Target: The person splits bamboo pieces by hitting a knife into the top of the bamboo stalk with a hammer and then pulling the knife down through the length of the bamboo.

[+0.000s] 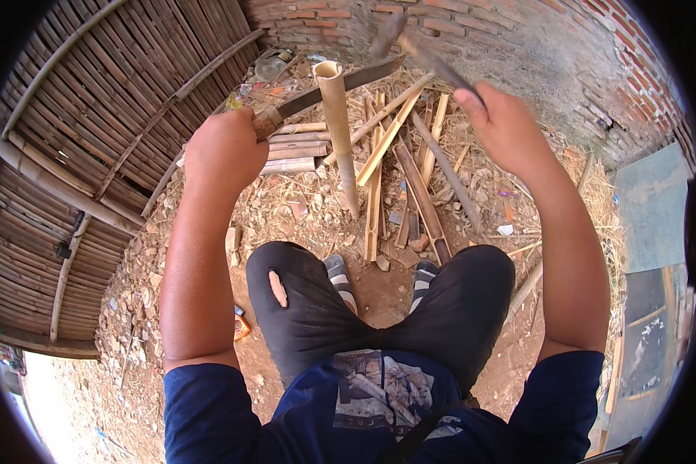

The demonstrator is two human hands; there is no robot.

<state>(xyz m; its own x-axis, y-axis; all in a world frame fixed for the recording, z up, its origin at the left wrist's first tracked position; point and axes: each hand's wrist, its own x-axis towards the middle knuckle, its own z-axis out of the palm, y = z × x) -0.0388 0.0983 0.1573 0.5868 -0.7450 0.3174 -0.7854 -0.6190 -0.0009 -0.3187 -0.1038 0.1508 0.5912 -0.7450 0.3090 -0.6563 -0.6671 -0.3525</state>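
My left hand (223, 151) is closed round the wooden handle of a machete (373, 75), its long dark blade slanting up to the right. A bamboo piece (336, 124) stands upright from the ground, its hollow top toward me. The blade crosses this bamboo just below the top; whether it lies behind the bamboo or is sunk into it, I cannot tell. Raised at the right, my right hand (510, 127) grips a hammer (437, 63) by its handle. The hammer's head is smeared by motion and hangs above the blade's far end.
Split bamboo strips (425, 197) lie beyond my feet, with more short bamboo pieces (298, 151) to their left. Stones and straw litter the dirt ground (278, 213). A bamboo-pole wall (124, 93) rises at left, a brick wall (503, 39) at the back. Grey panels (653, 205) stand right.
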